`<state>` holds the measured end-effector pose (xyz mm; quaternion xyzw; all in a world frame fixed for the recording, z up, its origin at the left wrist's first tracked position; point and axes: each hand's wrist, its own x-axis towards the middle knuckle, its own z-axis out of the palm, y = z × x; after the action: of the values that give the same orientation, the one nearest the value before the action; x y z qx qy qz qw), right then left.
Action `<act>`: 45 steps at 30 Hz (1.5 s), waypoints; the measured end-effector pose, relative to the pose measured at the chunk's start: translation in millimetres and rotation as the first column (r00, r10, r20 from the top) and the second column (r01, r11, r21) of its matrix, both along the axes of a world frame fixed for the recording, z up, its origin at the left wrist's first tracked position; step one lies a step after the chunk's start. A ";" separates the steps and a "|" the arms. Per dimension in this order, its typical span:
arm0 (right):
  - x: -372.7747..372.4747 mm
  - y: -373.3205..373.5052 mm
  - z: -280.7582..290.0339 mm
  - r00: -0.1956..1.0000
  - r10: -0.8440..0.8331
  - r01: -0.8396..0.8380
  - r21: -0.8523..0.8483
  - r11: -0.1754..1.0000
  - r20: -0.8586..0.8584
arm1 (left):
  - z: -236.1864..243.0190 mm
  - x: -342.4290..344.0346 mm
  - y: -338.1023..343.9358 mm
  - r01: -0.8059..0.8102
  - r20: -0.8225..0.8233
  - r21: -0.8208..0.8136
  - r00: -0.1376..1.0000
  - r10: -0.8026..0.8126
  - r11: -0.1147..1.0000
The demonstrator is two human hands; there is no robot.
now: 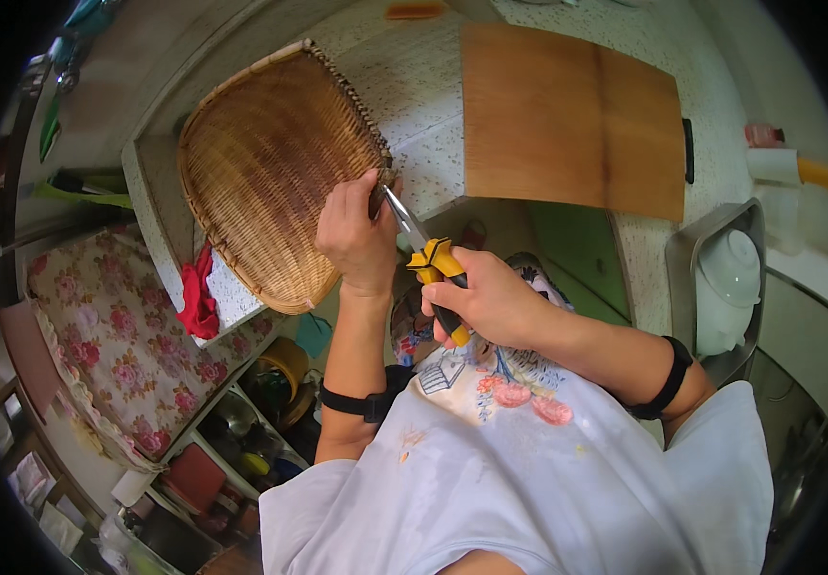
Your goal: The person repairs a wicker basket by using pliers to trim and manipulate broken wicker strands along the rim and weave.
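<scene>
A round woven bamboo basket tray [270,172] lies tilted on the speckled counter [414,86]. My left hand [354,238] grips the tray's near right rim, fingers curled over its edge. My right hand [490,302] holds pliers [433,264] with yellow and black handles. The metal jaws point up-left and meet the rim right beside my left thumb. The exact spot where the jaws bite is partly hidden by my left fingers.
A wooden cutting board [572,120] lies on the counter to the right. A metal sink [687,259] holds a white lidded pot [730,287]. A red cloth [198,292] hangs off the counter edge. Left below are a floral-covered surface [107,335] and shelves of kitchenware [241,431].
</scene>
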<state>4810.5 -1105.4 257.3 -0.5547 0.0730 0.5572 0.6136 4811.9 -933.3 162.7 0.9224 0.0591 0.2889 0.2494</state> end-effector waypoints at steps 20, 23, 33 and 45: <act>40.3 -33.2 19.7 0.982 0.107 -0.116 0.052 0.992 0.155 | 73.6 2.4 52.6 0.186 -0.214 -0.219 0.949 -0.234 0.958; 50.2 -34.0 28.7 0.979 -0.111 0.081 0.177 0.981 0.171 | 97.0 10.6 80.8 0.184 -0.335 -0.353 0.890 -0.308 0.917; 55.2 14.7 40.6 0.961 -0.205 0.151 0.268 0.951 0.185 | 136.6 74.3 163.4 -0.020 -0.526 -0.754 0.615 -0.587 0.656; 51.7 49.5 26.9 0.838 -0.180 0.167 0.072 0.983 0.515 | 110.9 45.9 167.9 0.365 -0.442 -0.676 0.494 -0.749 0.640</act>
<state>4862.2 -1055.9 284.2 -0.6681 -0.0522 0.3297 0.6650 4857.9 -765.3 273.6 0.8246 -0.0953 -0.2050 0.5185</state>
